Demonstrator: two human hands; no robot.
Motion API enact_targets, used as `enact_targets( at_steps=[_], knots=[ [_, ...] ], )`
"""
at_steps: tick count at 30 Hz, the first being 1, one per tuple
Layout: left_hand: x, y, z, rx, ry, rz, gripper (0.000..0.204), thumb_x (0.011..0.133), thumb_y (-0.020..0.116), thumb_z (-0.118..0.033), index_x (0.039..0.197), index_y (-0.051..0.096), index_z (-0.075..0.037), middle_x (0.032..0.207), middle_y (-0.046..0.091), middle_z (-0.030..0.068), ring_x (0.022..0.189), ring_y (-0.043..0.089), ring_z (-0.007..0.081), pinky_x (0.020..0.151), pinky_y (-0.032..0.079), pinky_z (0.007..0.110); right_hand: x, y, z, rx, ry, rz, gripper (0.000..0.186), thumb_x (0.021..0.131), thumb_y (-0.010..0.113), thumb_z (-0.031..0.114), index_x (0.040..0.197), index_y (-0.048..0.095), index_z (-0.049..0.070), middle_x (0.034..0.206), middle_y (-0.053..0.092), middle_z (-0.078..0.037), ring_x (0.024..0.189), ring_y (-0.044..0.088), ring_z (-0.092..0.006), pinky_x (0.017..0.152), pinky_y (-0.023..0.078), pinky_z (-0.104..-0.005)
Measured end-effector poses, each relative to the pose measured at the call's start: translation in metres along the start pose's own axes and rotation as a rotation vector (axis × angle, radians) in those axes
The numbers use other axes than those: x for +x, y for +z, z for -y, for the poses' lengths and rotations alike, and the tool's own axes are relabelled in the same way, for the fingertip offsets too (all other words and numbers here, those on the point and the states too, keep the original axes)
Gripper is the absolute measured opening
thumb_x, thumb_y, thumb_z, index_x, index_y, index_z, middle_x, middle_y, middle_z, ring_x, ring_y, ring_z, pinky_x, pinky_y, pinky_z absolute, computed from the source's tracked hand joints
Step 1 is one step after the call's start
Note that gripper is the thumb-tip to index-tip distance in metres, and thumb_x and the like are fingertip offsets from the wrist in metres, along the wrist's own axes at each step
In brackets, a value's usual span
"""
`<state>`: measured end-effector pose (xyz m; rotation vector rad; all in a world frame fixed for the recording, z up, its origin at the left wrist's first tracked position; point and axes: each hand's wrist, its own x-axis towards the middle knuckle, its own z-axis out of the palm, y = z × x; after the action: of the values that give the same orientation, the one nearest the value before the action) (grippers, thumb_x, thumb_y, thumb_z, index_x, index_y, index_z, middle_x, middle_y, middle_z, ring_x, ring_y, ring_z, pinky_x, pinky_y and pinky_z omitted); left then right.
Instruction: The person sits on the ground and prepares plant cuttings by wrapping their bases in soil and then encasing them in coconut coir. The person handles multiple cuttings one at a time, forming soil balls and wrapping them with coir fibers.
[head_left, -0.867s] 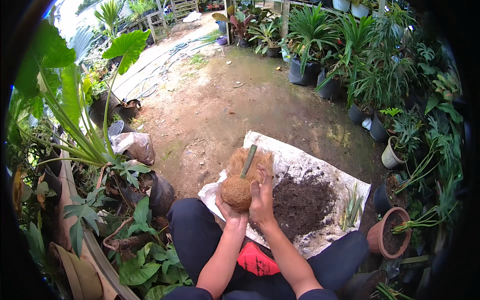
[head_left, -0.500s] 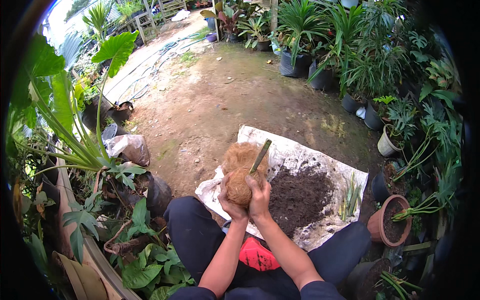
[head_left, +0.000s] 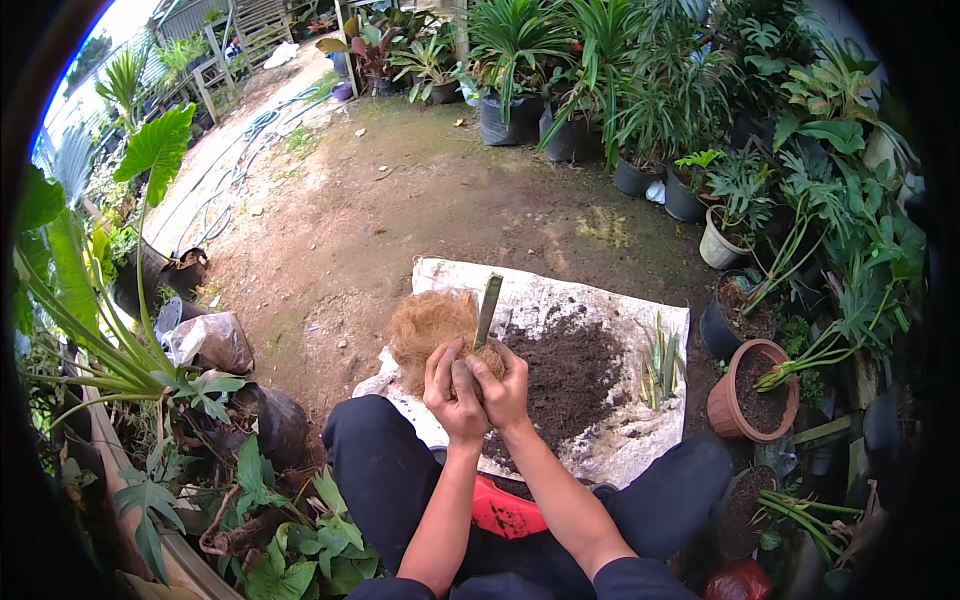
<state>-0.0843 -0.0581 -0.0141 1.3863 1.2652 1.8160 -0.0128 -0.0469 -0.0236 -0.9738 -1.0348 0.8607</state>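
My left hand [head_left: 449,388] and my right hand [head_left: 505,385] are cupped together around a brown ball of coconut fibre [head_left: 486,361] with a green plant stem [head_left: 487,310] sticking up out of it. Both hands press the ball from the near side, hiding most of it. They hover over a white sheet [head_left: 600,300] spread on the ground. A loose heap of coconut fibre [head_left: 425,328] lies on the sheet just left of my hands. A pile of dark soil [head_left: 570,375] lies to the right of them.
Small green cuttings [head_left: 660,360] lie on the sheet's right side. A terracotta pot of soil [head_left: 750,390] stands right of the sheet, with black and white potted plants [head_left: 720,235] behind it. Leafy plants and plastic bags [head_left: 205,340] crowd the left. Bare dirt stretches ahead.
My hands have closed further around the fibre ball and drawn it slightly nearer, covering more of it. The stem stands more upright. My view has tilted down a little.
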Motion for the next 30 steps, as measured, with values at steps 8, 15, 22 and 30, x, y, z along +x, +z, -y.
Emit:
enact_targets(
  at_steps=[8,15,22,30],
  knots=[
    [-0.001,0.026,-0.002,-0.280,-0.165,0.061,0.030,0.099,0.052,-0.016,0.114,0.066,0.005,0.117,0.064,0.0154,0.110,0.060,0.0226,0.096,0.045,0.033,0.005,-0.016,0.031,-0.295,-0.178,-0.148,0.033,0.081,0.070,0.022,0.100,0.067,-0.005,0.092,0.069,-0.021,0.082,0.069,-0.0334,0.074,0.053,-0.0390],
    [-0.005,0.038,-0.007,-0.423,-0.213,0.057,0.021,0.094,0.059,-0.010,0.102,0.068,0.007,0.095,0.069,0.0091,0.086,0.061,0.0124,0.077,0.049,0.027,-0.001,-0.019,0.048,-0.388,-0.229,-0.246,0.027,0.085,0.066,0.019,0.099,0.067,-0.004,0.093,0.069,-0.021,0.082,0.069,-0.0349,0.076,0.053,-0.0410],
    [-0.003,0.047,-0.013,-0.400,-0.148,-0.109,0.020,0.092,0.061,-0.010,0.099,0.069,0.006,0.091,0.068,0.0061,0.083,0.060,0.0104,0.077,0.048,0.027,0.009,-0.020,0.040,-0.132,-0.257,-0.255,0.030,0.096,0.056,0.020,0.104,0.067,-0.007,0.102,0.069,-0.018,0.107,0.062,-0.0276,0.094,0.045,-0.0364],
    [0.020,0.076,-0.026,-0.505,-0.278,-0.120,0.025,0.095,0.061,-0.019,0.098,0.067,0.005,0.095,0.068,0.0085,0.088,0.059,0.0153,0.084,0.047,0.031,0.045,-0.027,0.053,-0.113,-0.011,-0.255,0.030,0.094,0.063,0.021,0.100,0.071,-0.007,0.088,0.073,-0.011,0.081,0.062,-0.0133,0.074,0.049,-0.0286]
  ],
)
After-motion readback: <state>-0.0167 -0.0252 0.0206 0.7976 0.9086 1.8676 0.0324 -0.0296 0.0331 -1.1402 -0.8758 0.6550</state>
